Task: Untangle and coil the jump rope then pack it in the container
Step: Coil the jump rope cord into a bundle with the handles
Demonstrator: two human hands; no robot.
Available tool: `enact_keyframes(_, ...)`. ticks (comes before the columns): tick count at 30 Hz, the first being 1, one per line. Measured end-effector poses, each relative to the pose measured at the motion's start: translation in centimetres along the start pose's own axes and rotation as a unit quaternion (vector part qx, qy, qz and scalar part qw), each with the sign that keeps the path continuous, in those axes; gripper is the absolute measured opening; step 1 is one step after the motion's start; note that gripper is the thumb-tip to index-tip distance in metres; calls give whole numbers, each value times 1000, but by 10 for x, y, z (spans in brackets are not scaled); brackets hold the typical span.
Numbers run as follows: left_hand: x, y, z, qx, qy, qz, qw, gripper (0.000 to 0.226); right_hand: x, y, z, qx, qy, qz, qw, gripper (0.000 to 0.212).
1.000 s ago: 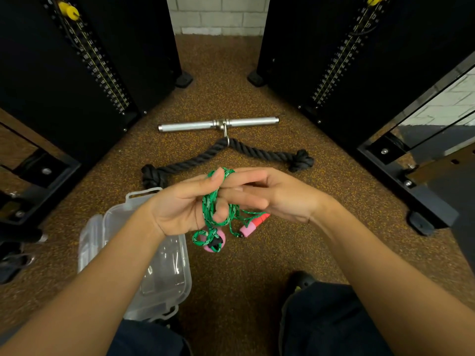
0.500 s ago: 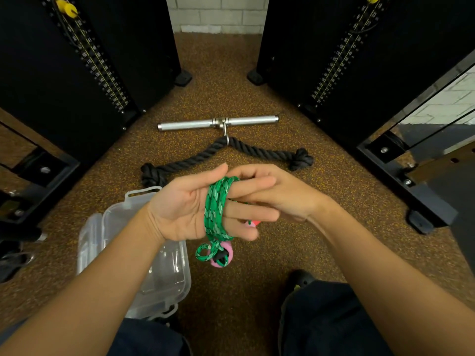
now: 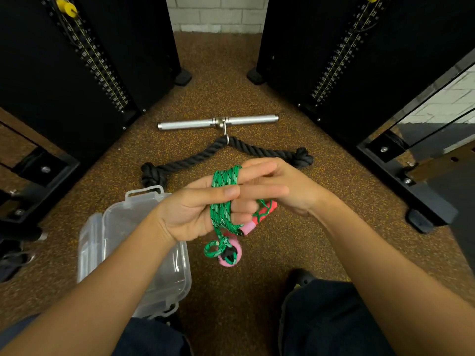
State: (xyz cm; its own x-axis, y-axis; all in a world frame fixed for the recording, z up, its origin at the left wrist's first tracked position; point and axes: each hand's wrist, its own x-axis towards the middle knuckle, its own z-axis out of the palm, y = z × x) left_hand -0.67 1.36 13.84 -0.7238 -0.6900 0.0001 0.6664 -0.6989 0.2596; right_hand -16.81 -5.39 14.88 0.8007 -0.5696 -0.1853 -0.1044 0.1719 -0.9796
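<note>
The green jump rope (image 3: 221, 201) is wound in several turns around the fingers of my left hand (image 3: 190, 214), which is held palm up over the floor. One pink handle (image 3: 229, 255) dangles below that hand on a short loop. My right hand (image 3: 285, 187) lies behind and against the left fingers, holding the rope's other end; the second pink and red handle (image 3: 261, 218) pokes out beneath it. The clear plastic container (image 3: 133, 253) lies open on the floor under my left forearm.
A steel bar handle (image 3: 218, 122) and a thick black rope attachment (image 3: 231, 155) lie on the brown speckled floor ahead. Black weight stacks (image 3: 84, 60) stand left and right. My knees in dark trousers (image 3: 329, 319) fill the bottom edge.
My right hand has carried the rope around the left fingers, adding turns. The second handle dropped out of sight, then came back below my right hand.
</note>
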Motion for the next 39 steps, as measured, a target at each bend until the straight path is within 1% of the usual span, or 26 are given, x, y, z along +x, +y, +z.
enact_keyframes(1, 1, 0, 1, 12, 0, 3, 1000, 48, 0, 0, 0, 7, 13, -3, 1000, 35)
enact_keyframes(3, 2, -1, 2, 50, -2, 14, 999, 50, 3, 1, -2, 15, 66, -1, 998, 30)
enact_keyframes(5, 2, 0, 3, 35, -1, 17, 999, 53, 4, 5, -2, -7, 106, 11, 994, 23)
enact_keyframes(6, 2, 3, 2, 13, 0, 20, 1000, 53, 5, 8, -1, -47, 110, 22, 993, 18)
enact_keyframes(7, 2, 6, 0, -3, 4, 31, 1000, 53, 6, 11, 1, -102, 101, 36, 989, 19)
enact_keyframes(8, 0, 10, -1, -4, 20, 56, 998, 51, 6, 15, 5, -160, 84, 51, 982, 24)
enact_keyframes(9, -2, 15, 0, 10, 55, 89, 994, 49, 7, 18, 8, -209, 66, 68, 973, 26)
enact_keyframes(10, -3, 19, 1, 34, 100, 126, 986, 46, 7, 20, 11, -254, 49, 78, 963, 27)
enact_keyframes(12, 0, 20, 3, 98, 181, 184, 961, 43, 8, 23, 15, -317, 17, 79, 945, 21)
enact_keyframes(14, -2, 25, 3, 173, 276, 232, 916, 42, 8, 25, 16, -348, -2, 85, 934, 17)
enact_keyframes(15, -1, 27, 2, 199, 307, 249, 897, 42, 7, 24, 16, -362, -7, 83, 929, 18)
enact_keyframes(17, 0, 29, 1, 250, 344, 261, 867, 40, 5, 23, 16, -384, -22, 80, 920, 15)
enact_keyframes(20, 1, 27, -2, 356, 390, 227, 819, 43, 4, 17, 18, -412, -26, 43, 910, 22)
enact_keyframes(22, 1, 22, -8, 434, 387, 176, 794, 44, 5, 13, 17, -418, -10, -1, 909, 22)
enact_keyframes(25, 1, 16, -15, 560, 386, 68, 730, 41, 4, 8, 12, -404, 49, -64, 911, 20)
enact_keyframes(27, 3, 10, -13, 604, 396, 30, 691, 37, 3, 4, 7, -381, 86, -89, 916, 19)
enact_keyframes(28, 4, 6, -13, 621, 398, 9, 675, 44, 3, 2, 4, -368, 98, -96, 920, 20)
enact_keyframes(29, 6, 4, -13, 634, 397, -18, 664, 64, 2, 0, 2, -356, 109, -102, 922, 22)
enact_keyframes(30, 7, 2, -12, 633, 387, -50, 669, 84, 2, -1, 0, -348, 120, -108, 924, 24)
enact_keyframes(31, 8, 0, -12, 613, 366, -69, 696, 91, 1, -2, -2, -343, 132, -113, 923, 26)
enact_keyframes(33, 11, -4, -8, 530, 313, -83, 784, 81, 1, -3, -5, -324, 155, -118, 926, 27)
enact_keyframes(34, 12, -3, -6, 488, 287, -79, 821, 76, 0, -4, -6, -304, 163, -113, 932, 27)
enact_keyframes(35, 13, -3, -3, 454, 261, -77, 848, 75, 0, -4, -7, -280, 168, -106, 939, 29)
enact_keyframes(37, 13, -3, 2, 396, 218, -91, 888, 80, 0, -3, -9, -252, 171, -84, 949, 34)
enact_keyframes(39, 11, -2, 4, 361, 186, -109, 907, 89, 2, 1, -12, -253, 165, -54, 952, 37)
